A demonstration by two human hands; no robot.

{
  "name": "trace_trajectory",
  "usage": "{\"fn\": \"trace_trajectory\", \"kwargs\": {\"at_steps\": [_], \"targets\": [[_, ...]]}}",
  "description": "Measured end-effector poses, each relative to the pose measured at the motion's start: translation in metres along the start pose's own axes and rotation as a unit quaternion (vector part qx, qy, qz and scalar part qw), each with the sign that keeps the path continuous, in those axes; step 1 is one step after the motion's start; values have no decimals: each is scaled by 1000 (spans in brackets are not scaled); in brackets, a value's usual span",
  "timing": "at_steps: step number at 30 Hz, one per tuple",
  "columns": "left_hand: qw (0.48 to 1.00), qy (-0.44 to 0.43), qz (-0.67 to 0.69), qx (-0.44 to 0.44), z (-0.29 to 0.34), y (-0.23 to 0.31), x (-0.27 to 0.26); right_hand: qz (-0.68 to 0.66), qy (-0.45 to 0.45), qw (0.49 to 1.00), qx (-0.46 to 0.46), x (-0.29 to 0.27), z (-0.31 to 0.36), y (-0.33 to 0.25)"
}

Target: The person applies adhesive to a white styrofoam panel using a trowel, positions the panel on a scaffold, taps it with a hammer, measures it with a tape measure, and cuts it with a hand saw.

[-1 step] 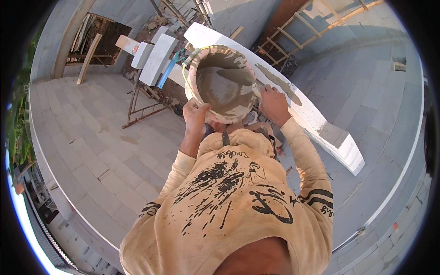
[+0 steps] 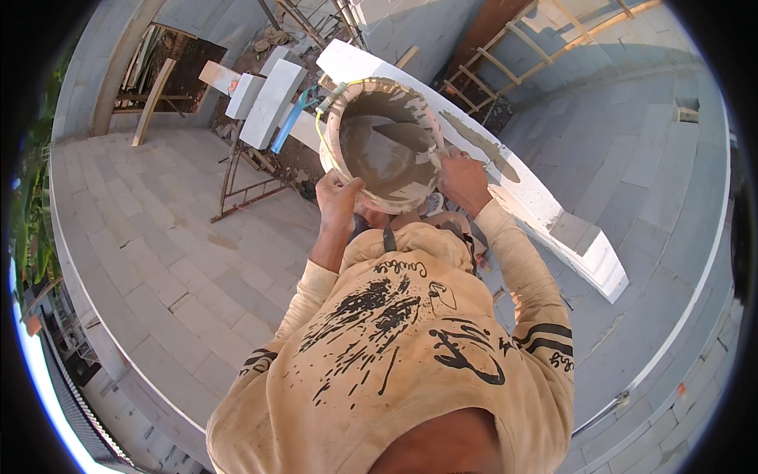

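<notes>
A round bucket [image 2: 332, 146] with a mortar-smeared rim stands tilted in front of me, wet grey mortar [image 2: 383, 166] inside it. My left hand [image 2: 338, 197] is closed on its near left rim, thumb over the edge. At the right rim my right hand [image 2: 464, 180] is closed round the handle of a trowel. The pointed trowel blade [image 2: 403, 136] lies inside the bucket, over the mortar. Just beyond the right hand, a strip of grey mortar [image 2: 482, 142] is spread on top of a long white block wall [image 2: 545, 197].
Pale blocks [image 2: 280, 103] rest beside a blue tool [image 2: 292, 126] on the left, above a rusty metal stand [image 2: 245, 197]. Wooden ladder-like framing [image 2: 505, 59] leans at the back right. Grey blockwork surfaces [image 2: 174, 261] curve around on both sides.
My right hand has shifted slightly left and down along the bucket rim. The trowel blade has moved a little too. My left hand keeps its hold on the rim.
</notes>
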State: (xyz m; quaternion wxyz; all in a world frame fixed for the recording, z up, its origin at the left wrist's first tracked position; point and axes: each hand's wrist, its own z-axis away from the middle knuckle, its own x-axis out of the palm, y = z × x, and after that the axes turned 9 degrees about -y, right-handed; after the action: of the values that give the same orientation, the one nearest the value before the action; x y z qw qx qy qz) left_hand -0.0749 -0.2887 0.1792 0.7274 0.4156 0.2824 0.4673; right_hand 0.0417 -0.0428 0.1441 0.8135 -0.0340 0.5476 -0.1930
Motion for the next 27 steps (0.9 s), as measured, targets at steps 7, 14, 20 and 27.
{"fn": "trace_trajectory", "kwargs": {"at_steps": [7,14,20,27], "targets": [[998,-4,64,5,-7,17,2,-237,-78,968,21,1,-17,14],[996,2,81,-35,-12,20,-13,-401,-38,914,51,-46,45,34],[993,1,93,-66,-18,16,-28,-319,63,940,107,-31,80,79],[991,50,115,-55,-24,10,-41,-84,92,973,196,24,31,85]]}}
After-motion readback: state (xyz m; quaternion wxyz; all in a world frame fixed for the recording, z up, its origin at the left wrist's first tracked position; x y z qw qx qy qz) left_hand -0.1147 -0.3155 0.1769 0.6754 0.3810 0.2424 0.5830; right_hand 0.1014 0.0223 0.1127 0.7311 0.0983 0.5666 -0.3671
